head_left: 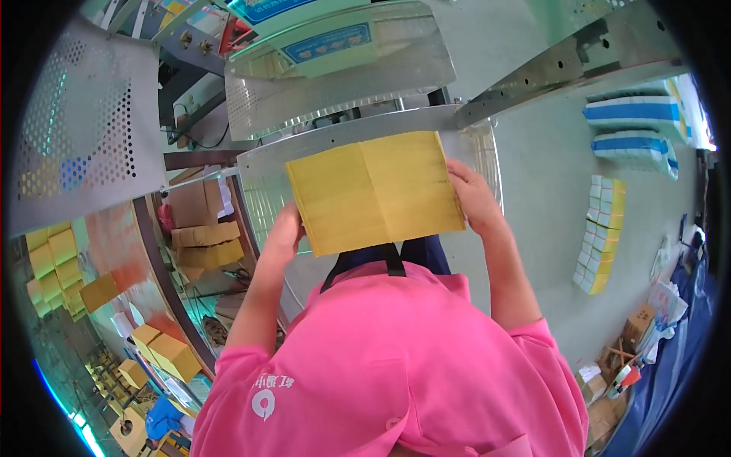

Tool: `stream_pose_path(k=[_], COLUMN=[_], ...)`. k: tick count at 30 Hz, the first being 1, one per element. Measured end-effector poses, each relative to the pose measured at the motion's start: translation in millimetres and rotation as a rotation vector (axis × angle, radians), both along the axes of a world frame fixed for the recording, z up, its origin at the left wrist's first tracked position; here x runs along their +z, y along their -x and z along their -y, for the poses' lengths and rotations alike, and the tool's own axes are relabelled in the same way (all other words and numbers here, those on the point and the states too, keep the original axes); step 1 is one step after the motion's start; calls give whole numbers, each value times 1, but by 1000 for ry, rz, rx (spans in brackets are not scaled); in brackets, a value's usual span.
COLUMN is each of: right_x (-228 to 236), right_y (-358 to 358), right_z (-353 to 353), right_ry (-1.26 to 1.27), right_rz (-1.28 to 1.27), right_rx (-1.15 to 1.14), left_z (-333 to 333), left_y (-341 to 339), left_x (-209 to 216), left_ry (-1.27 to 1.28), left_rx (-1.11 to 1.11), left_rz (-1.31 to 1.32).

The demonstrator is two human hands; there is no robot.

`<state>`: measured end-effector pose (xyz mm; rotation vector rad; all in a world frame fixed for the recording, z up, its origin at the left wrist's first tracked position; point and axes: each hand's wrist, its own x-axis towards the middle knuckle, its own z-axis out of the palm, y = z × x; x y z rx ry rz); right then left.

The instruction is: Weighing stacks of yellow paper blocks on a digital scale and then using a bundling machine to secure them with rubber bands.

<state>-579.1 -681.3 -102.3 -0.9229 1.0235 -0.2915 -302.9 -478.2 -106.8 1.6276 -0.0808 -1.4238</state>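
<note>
A wide yellow paper bundle (373, 194) is held up level in front of me, with a crease running down its middle. My left hand (286, 228) is closed on its left end, the fingers partly hidden behind the edge. At the right end my right hand (474, 196) grips it, thumb side up and fingertips out of sight underneath. Just beyond the bundle is a curved metal machine table (358, 129). Behind that stands a shiny sheet-metal cover (343, 68), which mirrors a blue label.
A perforated metal panel (84, 122) is at the left and a drilled steel beam (563, 68) at the upper right. Yellow-and-white bundles (599, 236) and blue-striped packs (632, 114) lie on the floor at right. Cartons (167, 350) stand at lower left.
</note>
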Motion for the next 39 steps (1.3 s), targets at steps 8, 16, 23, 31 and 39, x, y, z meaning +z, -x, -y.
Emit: stream_pose_path(k=[8, 16, 23, 31, 39], right_x=[10, -29, -22, 21, 34], right_y=[-20, -23, -13, 17, 8], right_z=[16, 38, 38, 35, 41], right_ry=[290, 415, 661, 669, 909], right_rz=[33, 185, -71, 21, -219], right_rx=[64, -271, -394, -478, -412], left_z=[1, 21, 55, 44, 43], left_y=[8, 15, 33, 32, 27], left_x=[1, -45, -39, -58, -56], left_ry=[275, 356, 368, 323, 293], left_rx=[118, -314, -47, -70, -250], left_rz=[185, 1014, 483, 685, 871])
